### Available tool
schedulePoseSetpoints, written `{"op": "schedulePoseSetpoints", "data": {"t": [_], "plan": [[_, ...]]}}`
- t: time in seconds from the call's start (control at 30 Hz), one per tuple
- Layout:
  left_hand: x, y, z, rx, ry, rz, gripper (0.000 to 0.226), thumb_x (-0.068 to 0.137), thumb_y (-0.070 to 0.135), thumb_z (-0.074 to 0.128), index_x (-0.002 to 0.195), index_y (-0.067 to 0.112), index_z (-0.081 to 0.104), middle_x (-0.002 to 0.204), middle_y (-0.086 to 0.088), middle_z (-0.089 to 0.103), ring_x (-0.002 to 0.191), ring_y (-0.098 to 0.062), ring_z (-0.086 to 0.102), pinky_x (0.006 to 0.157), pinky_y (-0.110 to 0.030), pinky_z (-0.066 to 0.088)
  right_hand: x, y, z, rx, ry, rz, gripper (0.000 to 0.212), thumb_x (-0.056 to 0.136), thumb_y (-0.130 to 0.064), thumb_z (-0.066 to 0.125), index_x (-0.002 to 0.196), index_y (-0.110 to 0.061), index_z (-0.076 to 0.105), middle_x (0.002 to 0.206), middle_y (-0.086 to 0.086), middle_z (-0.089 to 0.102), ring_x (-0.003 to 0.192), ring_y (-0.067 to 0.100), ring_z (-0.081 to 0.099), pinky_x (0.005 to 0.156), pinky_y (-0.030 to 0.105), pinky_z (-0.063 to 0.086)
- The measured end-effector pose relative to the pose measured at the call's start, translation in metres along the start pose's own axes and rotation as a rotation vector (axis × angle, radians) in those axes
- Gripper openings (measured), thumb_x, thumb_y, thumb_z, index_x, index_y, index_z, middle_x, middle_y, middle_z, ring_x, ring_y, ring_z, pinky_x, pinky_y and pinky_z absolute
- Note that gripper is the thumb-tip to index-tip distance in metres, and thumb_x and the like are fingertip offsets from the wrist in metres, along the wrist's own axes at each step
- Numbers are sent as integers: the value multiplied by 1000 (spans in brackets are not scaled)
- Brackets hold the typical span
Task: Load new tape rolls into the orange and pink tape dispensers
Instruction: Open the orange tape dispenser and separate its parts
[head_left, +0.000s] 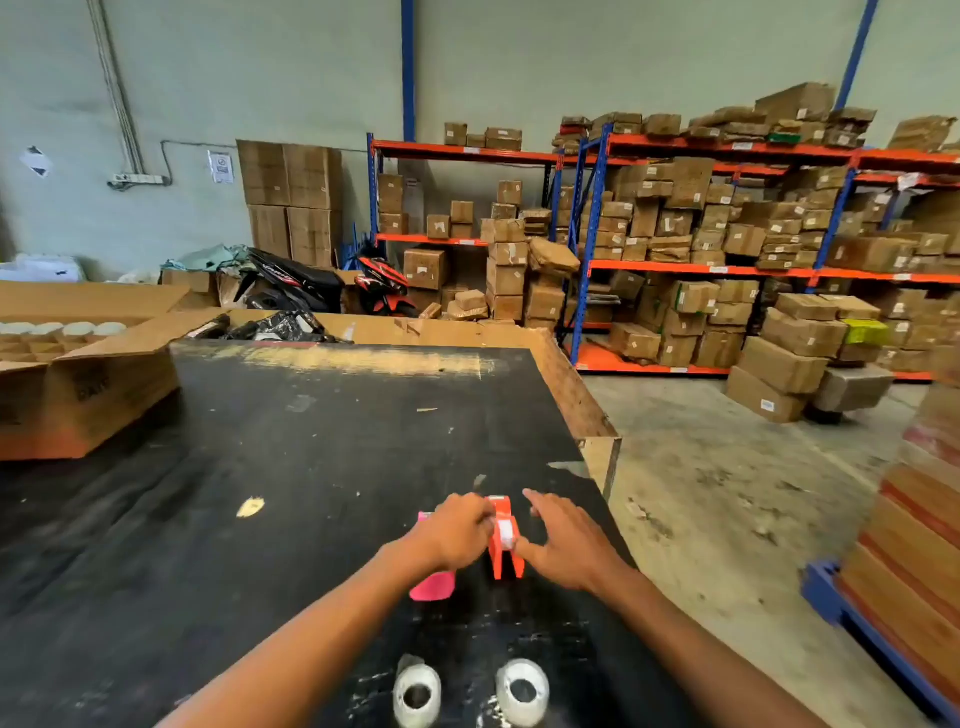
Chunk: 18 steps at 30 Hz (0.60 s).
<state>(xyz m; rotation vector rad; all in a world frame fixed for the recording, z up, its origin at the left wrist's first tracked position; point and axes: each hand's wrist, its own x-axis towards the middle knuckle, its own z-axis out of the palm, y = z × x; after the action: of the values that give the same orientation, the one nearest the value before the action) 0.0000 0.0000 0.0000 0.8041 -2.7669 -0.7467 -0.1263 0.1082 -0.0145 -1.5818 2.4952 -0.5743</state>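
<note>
**Two Dispensers, Two Rolls: Loading Barely Begun**

Two hands met over the orange dispenser (503, 540) near the right edge of a scuffed black worktop (311, 441) in a warehouse lined with shelving (727, 270) full of cardboard boxes. The left hand (457, 530) curled its fingers against the dispenser's upper left side, apparently pinching or steadying it, though blur hid the exact grip. The right hand (566, 545) lay spread and mostly flat, its thumb touching the dispenser's right side near a white patch at the hub; whether that was a spent core or a roll could not be told. The pink dispenser (432, 584) sat just beside the orange one, largely hidden beneath the left hand and wrist.

Two white tape rolls lay flat at the worktop's near edge, the left roll (417, 693) and the right roll (522, 691) side by side and well apart from both dispensers. With both rolls unclaimed, the job appeared to be at its start: the orange dispenser was being readied, and fitting each roll looked to be still ahead. An open carton (88, 384) stood at the far left.
</note>
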Motion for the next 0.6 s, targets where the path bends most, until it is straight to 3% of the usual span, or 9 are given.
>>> {"op": "schedulePoseSetpoints", "data": {"t": [0.07,0.13,0.2,0.3,0.47,0.53,0.6], "plan": [[4,7,10,7,-11,-63,32,92,8,40,102,-6,67,112,-26,67,108,-40,60,91,-42,47,0,2,7,77,-12,4,37,79,-40,60,107,-18,64,97,4,66,93,25,60,86,43,50],[4,14,16,-15,-12,-126,31,90,8,41,97,-10,65,111,-29,66,105,-43,60,85,-40,46,-1,3,15,118,-1,13,16,72,-34,58,73,-19,61,66,-4,58,67,23,53,71,45,53],[4,17,20,-70,13,-182,29,89,7,41,90,-11,64,104,-30,67,98,-43,62,80,-41,48,2,5,23,202,21,39,11,71,-27,59,75,-17,62,63,-3,63,63,20,57,68,43,54],[7,15,22,-226,96,-254,31,86,4,40,62,1,59,74,-22,64,66,-30,56,67,-37,44,6,9,27,296,79,76,18,72,-18,63,89,-18,69,71,2,73,70,18,68,70,39,57],[13,10,35,-438,171,-341,26,84,20,45,67,7,60,72,-14,61,66,-27,54,69,-40,52,3,10,32,360,172,131,9,77,-17,63,85,-16,68,72,3,72,68,19,67,67,41,57],[9,18,34,-524,239,-360,37,90,29,49,58,11,55,64,-10,59,65,-27,54,68,-35,49,1,6,30,406,230,124,6,79,-17,62,80,-15,68,68,2,71,65,17,66,65,40,57],[7,25,28,-660,302,-381,47,90,43,50,63,7,62,68,-14,66,70,-29,63,72,-35,54,-1,2,26,405,293,48,8,80,-17,63,83,-16,70,75,0,70,68,15,66,66,40,57]]}}
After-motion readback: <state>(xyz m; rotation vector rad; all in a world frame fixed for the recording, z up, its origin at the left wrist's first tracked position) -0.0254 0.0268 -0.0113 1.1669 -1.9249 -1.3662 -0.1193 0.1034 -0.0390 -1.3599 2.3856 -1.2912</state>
